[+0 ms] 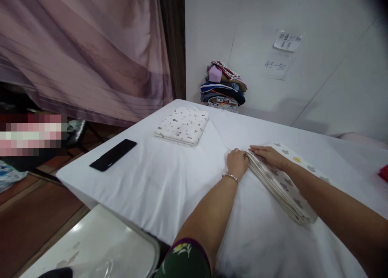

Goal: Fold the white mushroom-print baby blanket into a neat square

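A white cloth with grey cloud-like prints lies on the table in a long, many-layered fold. My left hand, with a bracelet at its wrist, is closed around the fold's far left corner; the fingertips are partly hidden. On top of the same fold, near that end, my right hand rests with its fingers stretched out. Part of the cloth, bearing a yellow print, extends beyond my right forearm. Farther left lies a second folded white cloth with small scattered prints, apart from both hands.
A black phone-like slab lies near the left edge of the white-covered table. Folded clothes are stacked by the wall. A pinkish curtain hangs at left. A pale stool or chair seat stands below the table edge.
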A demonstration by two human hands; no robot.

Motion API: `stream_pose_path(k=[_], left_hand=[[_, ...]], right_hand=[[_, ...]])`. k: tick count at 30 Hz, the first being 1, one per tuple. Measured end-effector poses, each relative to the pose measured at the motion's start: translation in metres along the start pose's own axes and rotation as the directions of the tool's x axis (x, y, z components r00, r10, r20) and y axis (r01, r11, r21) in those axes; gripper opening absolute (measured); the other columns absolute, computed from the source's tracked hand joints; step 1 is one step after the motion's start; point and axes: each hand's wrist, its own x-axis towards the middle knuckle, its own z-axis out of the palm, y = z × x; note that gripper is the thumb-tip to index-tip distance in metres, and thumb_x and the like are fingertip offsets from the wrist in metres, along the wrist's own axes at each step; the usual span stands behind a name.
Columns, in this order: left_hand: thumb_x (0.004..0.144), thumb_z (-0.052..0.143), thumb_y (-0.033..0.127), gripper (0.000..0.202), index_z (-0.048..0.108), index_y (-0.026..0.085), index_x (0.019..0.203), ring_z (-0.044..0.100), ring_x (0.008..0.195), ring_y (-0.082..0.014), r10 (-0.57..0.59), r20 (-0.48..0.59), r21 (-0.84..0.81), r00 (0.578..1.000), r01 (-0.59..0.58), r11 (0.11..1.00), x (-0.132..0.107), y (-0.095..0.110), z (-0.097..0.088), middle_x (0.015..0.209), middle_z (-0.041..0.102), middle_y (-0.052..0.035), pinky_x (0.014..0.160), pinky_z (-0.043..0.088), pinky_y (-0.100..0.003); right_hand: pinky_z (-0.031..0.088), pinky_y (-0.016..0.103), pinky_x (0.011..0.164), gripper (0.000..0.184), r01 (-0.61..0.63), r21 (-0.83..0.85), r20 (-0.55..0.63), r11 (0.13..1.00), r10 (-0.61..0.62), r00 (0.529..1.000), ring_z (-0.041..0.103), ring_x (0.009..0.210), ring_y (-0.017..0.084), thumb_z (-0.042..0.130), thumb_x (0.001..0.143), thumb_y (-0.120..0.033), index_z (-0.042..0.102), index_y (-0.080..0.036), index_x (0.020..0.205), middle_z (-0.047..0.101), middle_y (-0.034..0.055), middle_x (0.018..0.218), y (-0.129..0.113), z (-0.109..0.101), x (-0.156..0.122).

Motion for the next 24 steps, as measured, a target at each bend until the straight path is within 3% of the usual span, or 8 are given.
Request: stream_pose_path(k=[6, 8, 10, 14, 18, 24], left_hand=[[0.083, 0.050, 0.027, 0.016, 0.066, 0.023, 0.086, 0.055, 0.087, -0.0168, -0.012, 0.056, -0.069, 0.998, 0.016, 0.998, 0.003, 0.000, 0.001, 0.090, 0.060, -0.0027, 0.080, 0.041, -0.030], [0.082, 0.051, 0.026, 0.015, 0.065, 0.022, 0.085, 0.055, 0.089, -0.0171, -0.022, 0.066, -0.078, 0.998, 0.028, 0.997, 0.004, 0.000, 0.001, 0.091, 0.060, -0.0029, 0.082, 0.041, -0.030], [0.080, 0.053, 0.024, 0.012, 0.064, 0.021, 0.084, 0.055, 0.090, -0.0171, -0.033, 0.067, -0.093, 0.997, 0.039, 0.995, 0.005, 0.000, 0.000, 0.092, 0.060, -0.0032, 0.082, 0.041, -0.030], [0.077, 0.054, 0.022, 0.009, 0.062, 0.020, 0.080, 0.055, 0.086, -0.0161, -0.038, 0.057, -0.142, 0.998, 0.046, 0.989, 0.005, -0.003, -0.003, 0.090, 0.059, -0.0028, 0.079, 0.043, -0.028], [0.076, 0.053, 0.020, 0.008, 0.060, 0.021, 0.080, 0.054, 0.083, -0.0137, 0.009, 0.071, -0.227, 0.997, 0.008, 0.974, 0.006, -0.010, -0.007, 0.088, 0.058, -0.0005, 0.074, 0.043, -0.024], [0.078, 0.052, 0.019, 0.012, 0.063, 0.022, 0.081, 0.055, 0.083, -0.0124, 0.003, 0.140, -0.272, 0.990, 0.036, 0.962, 0.007, -0.017, -0.012, 0.092, 0.059, 0.0004, 0.073, 0.044, -0.022]], right_hand=[[0.036, 0.036, 0.104, 0.046, 0.006, 0.009, 0.011, 1.000, -0.006, 1.000, 0.056, 0.111, 0.022, 0.060, 0.071, -0.037, 0.065, -0.020, 0.113, 0.065, 0.0048, 0.115, 0.000, 0.002, 0.000], [0.036, 0.037, 0.104, 0.045, 0.035, -0.041, 0.003, 0.999, -0.035, 0.999, 0.056, 0.111, 0.022, 0.058, 0.073, -0.038, 0.064, -0.020, 0.114, 0.065, 0.0045, 0.114, 0.000, 0.000, 0.000], [0.035, 0.038, 0.104, 0.045, 0.078, -0.162, -0.077, 0.984, -0.091, 0.993, 0.054, 0.113, 0.023, 0.054, 0.076, -0.040, 0.064, -0.020, 0.115, 0.064, 0.0040, 0.116, 0.002, -0.004, -0.001], [0.029, 0.044, 0.107, 0.050, 0.055, -0.499, -0.295, 0.865, -0.229, 0.927, 0.039, 0.128, 0.027, 0.040, 0.085, -0.044, 0.056, -0.017, 0.125, 0.052, 0.0072, 0.132, 0.025, -0.020, 0.003], [0.023, 0.053, 0.107, 0.055, -0.063, -0.729, -0.237, 0.682, -0.164, 0.958, 0.027, 0.134, 0.031, 0.032, 0.088, -0.048, 0.051, -0.016, 0.129, 0.040, 0.0116, 0.141, 0.061, -0.031, 0.010], [0.022, 0.055, 0.107, 0.057, -0.072, -0.764, -0.210, 0.641, -0.142, 0.967, 0.025, 0.135, 0.028, 0.026, 0.090, -0.053, 0.044, -0.022, 0.134, 0.036, 0.0083, 0.144, 0.076, -0.032, 0.012]])
